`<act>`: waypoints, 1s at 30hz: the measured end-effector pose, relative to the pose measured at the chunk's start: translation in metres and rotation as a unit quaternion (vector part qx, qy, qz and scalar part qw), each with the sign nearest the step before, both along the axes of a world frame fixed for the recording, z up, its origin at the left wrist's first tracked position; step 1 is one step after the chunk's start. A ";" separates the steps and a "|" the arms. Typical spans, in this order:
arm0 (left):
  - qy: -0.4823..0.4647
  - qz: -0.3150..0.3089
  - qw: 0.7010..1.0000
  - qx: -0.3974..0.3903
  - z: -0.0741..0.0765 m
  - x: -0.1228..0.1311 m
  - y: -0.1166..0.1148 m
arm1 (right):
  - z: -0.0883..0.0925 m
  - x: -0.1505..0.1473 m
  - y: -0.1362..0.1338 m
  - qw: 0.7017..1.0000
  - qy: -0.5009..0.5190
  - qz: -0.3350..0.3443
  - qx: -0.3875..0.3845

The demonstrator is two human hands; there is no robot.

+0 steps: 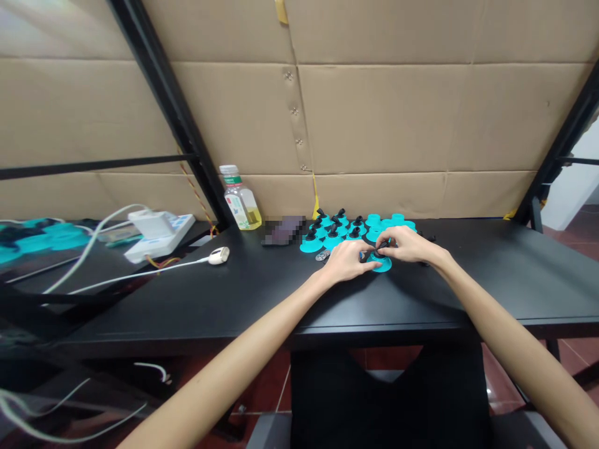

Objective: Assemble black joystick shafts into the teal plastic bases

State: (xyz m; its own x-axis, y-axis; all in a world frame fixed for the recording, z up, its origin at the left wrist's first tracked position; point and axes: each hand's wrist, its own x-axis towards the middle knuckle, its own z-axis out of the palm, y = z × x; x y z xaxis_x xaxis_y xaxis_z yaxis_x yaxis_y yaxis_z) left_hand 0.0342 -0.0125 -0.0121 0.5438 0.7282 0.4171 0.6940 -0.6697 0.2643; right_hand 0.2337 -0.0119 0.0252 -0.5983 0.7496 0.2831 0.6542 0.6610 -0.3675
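Observation:
A teal, round, flared base (382, 265) sits on the table between my two hands. My left hand (349, 262) reaches in from the left, its thumb and fingers closed at the base's near left edge. My right hand (405, 244) pinches a small black part (380, 251) on top of the same base; the fingers hide most of that part. Behind my left hand stand several teal bases with bent black pieces on top (334, 229). Plain teal bases (393, 220) are grouped behind my right hand. A small metal disc (322, 255) lies beside my left hand.
On the black table (262, 293), a bottle of yellow liquid (242, 202) and a dark blurred-out object (284, 231) stand toward the back. A white cable plug (218, 255) and a power strip (161, 237) are at left. Cardboard (374, 125) walls the back.

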 end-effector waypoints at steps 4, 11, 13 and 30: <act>0.026 -0.025 0.999 0.018 0.005 -0.001 0.002 | 0.003 -0.001 0.001 1.000 -0.005 0.004 -0.019; 0.031 -0.036 0.997 -0.065 0.012 0.004 0.016 | 0.017 -0.006 0.002 0.996 -0.075 0.014 -0.044; 0.025 -0.048 0.995 -0.088 0.011 0.004 0.022 | 0.018 -0.007 0.003 0.996 -0.086 0.023 -0.032; -0.051 -0.032 0.987 -0.149 0.003 0.004 0.019 | 0.013 -0.014 -0.003 0.987 -0.149 -0.035 0.044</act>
